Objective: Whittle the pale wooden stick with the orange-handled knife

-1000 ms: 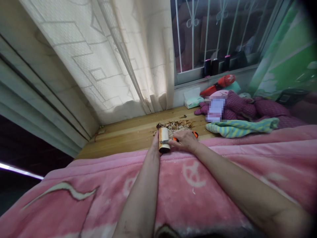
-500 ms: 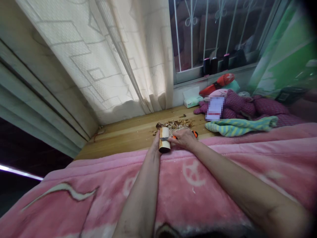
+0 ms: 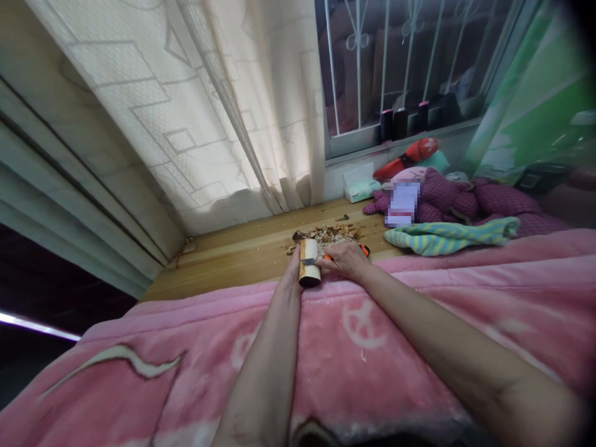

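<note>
A short round piece of wood (image 3: 309, 273), pale with a strip of brown bark on its left side and a dark end facing me, is gripped by my left hand (image 3: 294, 268) from the left; most of those fingers are hidden behind it. My right hand (image 3: 345, 259) is closed around the orange and black handle of a utility knife (image 3: 365, 249). Its blade lies across the pale face of the wood, touching it near the middle. Just beyond the wood, a heap of shavings (image 3: 333, 234) is spread on the wooden board.
A pink blanket (image 3: 186, 347) covers the near side, up to the wooden surface (image 3: 233, 261). On the right lie a striped cloth (image 3: 451, 237), a purple checked stuffed toy (image 3: 451, 192) and a phone (image 3: 402, 203). Behind are a tissue pack (image 3: 362, 190), a curtain (image 3: 223, 124) and a barred window.
Almost nothing differs. The view has shifted very slightly; both hands, the wood and the knife keep the same places.
</note>
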{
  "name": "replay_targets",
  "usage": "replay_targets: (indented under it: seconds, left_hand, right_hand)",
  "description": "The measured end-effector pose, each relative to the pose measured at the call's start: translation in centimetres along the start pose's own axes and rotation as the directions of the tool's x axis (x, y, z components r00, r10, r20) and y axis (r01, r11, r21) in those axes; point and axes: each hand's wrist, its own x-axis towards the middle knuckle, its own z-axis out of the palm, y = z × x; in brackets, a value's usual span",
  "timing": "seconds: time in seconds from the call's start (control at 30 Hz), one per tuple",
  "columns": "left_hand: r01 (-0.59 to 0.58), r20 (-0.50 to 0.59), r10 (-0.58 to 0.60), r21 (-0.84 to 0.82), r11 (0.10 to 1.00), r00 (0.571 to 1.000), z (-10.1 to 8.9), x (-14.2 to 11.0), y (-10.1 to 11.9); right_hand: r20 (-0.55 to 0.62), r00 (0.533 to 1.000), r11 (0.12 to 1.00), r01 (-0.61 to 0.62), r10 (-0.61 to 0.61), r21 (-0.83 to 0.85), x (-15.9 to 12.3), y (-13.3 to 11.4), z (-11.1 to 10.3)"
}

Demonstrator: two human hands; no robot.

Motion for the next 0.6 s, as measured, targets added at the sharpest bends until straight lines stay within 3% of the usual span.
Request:
replay_targets:
  seconds: [0.37,0.5,0.6]
  left_hand:
    - [-0.023,-0.014,0.025,0.123,0.992,1.000,0.3,-0.6,0.1]
    - [-0.041,-0.011,0.042,0.096,0.995,0.999,0.0,-0.6,0.1]
    - [-0.008,0.019,0.007,0.021,1.000,1.000,-0.4,-0.2,0.0]
  right_hand:
    - [0.007,0.996,0.996,-0.088,0.088,0.002,0.0,1.0,0.3]
    - [-0.003,0.996,0.996,-0.091,0.091,-0.012,-0.1,0.7,0.1]
    - [-0.012,1.000,1.000,-0.026,0.026,-0.008,-0.1,0.0,0.1]
